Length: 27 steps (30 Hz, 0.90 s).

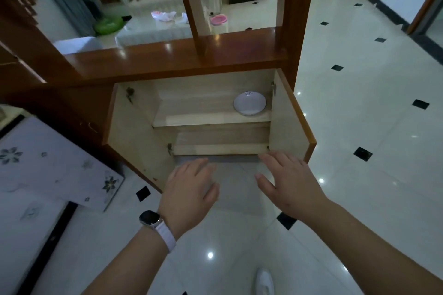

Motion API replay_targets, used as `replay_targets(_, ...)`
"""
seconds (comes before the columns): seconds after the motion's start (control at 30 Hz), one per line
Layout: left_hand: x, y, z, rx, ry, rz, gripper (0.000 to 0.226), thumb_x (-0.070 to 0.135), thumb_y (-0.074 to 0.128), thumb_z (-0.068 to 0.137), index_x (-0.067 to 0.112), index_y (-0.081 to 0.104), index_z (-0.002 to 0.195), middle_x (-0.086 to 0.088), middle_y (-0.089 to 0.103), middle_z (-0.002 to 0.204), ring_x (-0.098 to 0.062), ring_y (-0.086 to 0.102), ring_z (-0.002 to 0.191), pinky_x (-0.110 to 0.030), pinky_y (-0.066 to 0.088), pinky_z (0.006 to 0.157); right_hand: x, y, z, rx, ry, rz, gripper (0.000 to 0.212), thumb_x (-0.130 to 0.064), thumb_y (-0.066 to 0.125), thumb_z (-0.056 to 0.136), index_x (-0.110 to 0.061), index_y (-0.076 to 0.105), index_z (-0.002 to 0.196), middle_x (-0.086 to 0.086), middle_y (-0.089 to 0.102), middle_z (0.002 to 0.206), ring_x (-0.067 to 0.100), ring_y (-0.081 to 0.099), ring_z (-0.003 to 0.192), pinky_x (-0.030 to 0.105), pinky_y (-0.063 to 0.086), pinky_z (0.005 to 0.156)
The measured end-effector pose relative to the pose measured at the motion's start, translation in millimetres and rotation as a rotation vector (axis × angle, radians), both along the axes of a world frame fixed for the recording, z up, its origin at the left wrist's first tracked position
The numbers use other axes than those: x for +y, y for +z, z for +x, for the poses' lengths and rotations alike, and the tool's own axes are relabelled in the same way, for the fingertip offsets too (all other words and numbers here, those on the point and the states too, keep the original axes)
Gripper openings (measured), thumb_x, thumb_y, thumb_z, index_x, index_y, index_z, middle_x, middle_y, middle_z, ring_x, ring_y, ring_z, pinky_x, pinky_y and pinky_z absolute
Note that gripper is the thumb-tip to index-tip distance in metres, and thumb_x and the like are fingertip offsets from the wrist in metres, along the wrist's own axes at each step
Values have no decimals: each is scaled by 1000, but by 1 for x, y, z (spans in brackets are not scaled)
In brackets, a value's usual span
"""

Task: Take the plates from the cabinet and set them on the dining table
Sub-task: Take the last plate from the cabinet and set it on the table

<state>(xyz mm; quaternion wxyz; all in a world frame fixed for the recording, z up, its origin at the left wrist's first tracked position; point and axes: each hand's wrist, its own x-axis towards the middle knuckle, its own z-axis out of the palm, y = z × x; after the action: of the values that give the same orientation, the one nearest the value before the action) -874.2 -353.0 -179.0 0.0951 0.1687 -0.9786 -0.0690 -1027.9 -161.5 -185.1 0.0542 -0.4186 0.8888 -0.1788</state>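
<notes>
Both cabinet doors stand open and I've got both hands out in front of the opening, fingers spread and relaxed, nothing held in either one. The left hand [191,184], with the watch [149,218] on its wrist, hovers low in front of the lower shelf [215,148]; the right hand [287,182] is just beside the bottom corner of the right door [292,122]. The white plate [249,103] sits on the upper shelf [203,115], far right, close to the side wall and towards the back. It could be a small stack; I can't tell from here. The right hand is the nearer one, so I'd send it in up and over the shelf's front lip, thumb on the rim and fingers underneath, then bring the left in to support the other side. It's tight there: the hinge and side wall crowd the plate's right, and the wooden ledge [179,60] hangs above, so I'd draw the plate left and towards me before lifting. The left door [134,132] juts out too. Behind me the tiled floor [359,127] looks open to the right, and a flower-patterned table [48,163] sits close on the left.
</notes>
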Motion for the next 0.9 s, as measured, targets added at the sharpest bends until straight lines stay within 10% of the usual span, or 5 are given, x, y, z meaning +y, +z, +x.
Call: replay_targets(0.9,-231,-28,-139,17,-117,68,42,43,47,87,22,64,118,-7,65,119,-29,61,107,-41,49,86,-201,-2,-106,14,-155,104,57,-54,33,91,-21,53,134,-3,56,133,21,53,118,37,43,91)
